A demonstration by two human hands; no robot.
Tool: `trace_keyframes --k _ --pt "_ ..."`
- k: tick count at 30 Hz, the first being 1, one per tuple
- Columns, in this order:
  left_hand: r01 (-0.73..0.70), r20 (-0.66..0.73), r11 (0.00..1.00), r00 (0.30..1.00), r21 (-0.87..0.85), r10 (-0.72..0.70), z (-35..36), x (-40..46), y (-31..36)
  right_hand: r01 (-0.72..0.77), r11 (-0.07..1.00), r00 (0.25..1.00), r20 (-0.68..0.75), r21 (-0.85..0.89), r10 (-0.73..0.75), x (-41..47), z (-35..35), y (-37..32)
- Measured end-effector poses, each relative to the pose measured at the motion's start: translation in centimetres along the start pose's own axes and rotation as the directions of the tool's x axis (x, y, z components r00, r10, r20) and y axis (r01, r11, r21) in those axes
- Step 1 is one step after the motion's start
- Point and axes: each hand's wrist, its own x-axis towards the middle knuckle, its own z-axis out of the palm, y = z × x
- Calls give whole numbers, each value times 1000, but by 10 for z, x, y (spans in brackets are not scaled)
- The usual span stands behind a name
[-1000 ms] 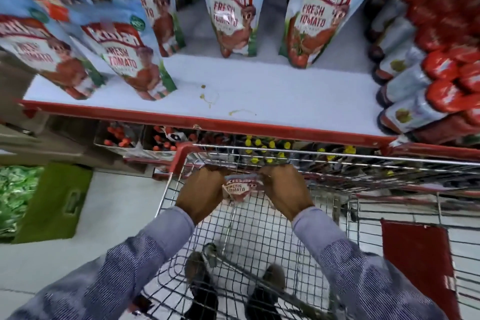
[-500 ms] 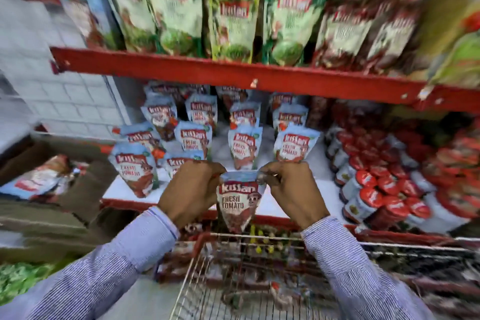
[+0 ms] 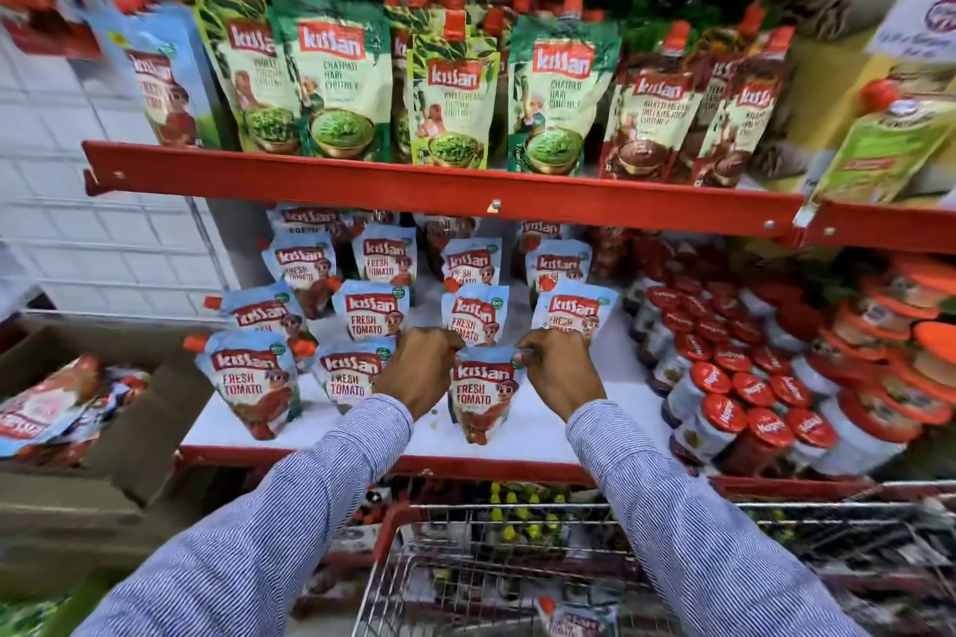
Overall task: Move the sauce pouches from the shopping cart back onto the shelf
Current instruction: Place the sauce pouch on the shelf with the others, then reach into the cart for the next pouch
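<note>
A blue and red tomato sauce pouch (image 3: 478, 393) stands upright on the white shelf (image 3: 610, 424), near its front edge. My left hand (image 3: 416, 367) pinches its top left corner and my right hand (image 3: 556, 370) pinches its top right corner. Several matching pouches (image 3: 251, 380) stand in rows to the left and behind it. The wire shopping cart (image 3: 496, 579) is below my arms, and one more pouch (image 3: 574, 618) lies in it at the bottom edge of the view.
Red-lidded jars (image 3: 734, 409) crowd the shelf's right side. A red shelf (image 3: 439, 189) above carries green and brown chutney pouches (image 3: 336, 83). A cardboard box (image 3: 103, 409) with more pouches sits at the left.
Both hands lifted the pouch out of the cart and carried it up and forward. It now rests on the shelf, and my view has risen from the cart to the shelves.
</note>
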Motion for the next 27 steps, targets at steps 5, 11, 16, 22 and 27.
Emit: trace_keyframes --k 5,11,16,22,27 --pt "-16 -73 999 997 46 19 -11 -15 20 54 996 999 0 73 -55 -14 -13 10" --pt "-233 -132 971 962 45 237 39 -77 46 98 961 990 -125 258 -67 -84 -22 62" --pt "-93 330 991 936 -97 120 144 -114 50 -149 988 976 171 50 139 -156 32 159" --pt "24 621 1000 783 -5 -16 302 -134 34 -267 934 767 534 -237 355 -198 130 241" --pt "-11 636 998 771 62 -31 381 -145 21 -217 951 779 548 -219 304 -195 180 271"
